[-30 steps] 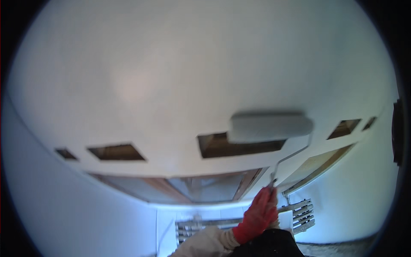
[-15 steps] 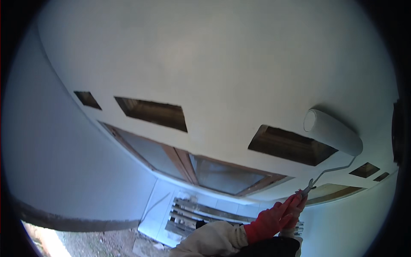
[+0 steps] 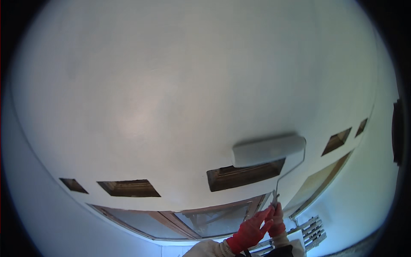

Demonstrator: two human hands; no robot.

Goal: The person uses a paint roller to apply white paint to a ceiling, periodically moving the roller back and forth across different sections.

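A paint roller [image 3: 269,150] with a thick white sleeve lies against the white wall [image 3: 141,98], along the upper edge of a rectangular opening. Its wire frame bends down from the sleeve's right end to a grey handle [image 3: 275,198]. Just below that grey part, my right hand [image 3: 277,222], in a red glove, grips the handle. My left hand [image 3: 249,233], also red-gloved, closes on the handle from the left, its fingers partly stretched along it. The lower end of the handle is hidden behind my hands and sleeves.
Under the roller is the dark opening [image 3: 227,180]; similar openings [image 3: 128,188] run along the wall on both sides. Below them is a brown-framed window [image 3: 171,222]. At lower right stands a slatted wooden piece [image 3: 314,231], and a framed panel [image 3: 319,184] is above it.
The view has turned and tilted upward. The roller has swung from a steep slant to nearly level, lying above the same opening. Both hands have stayed on the handle.
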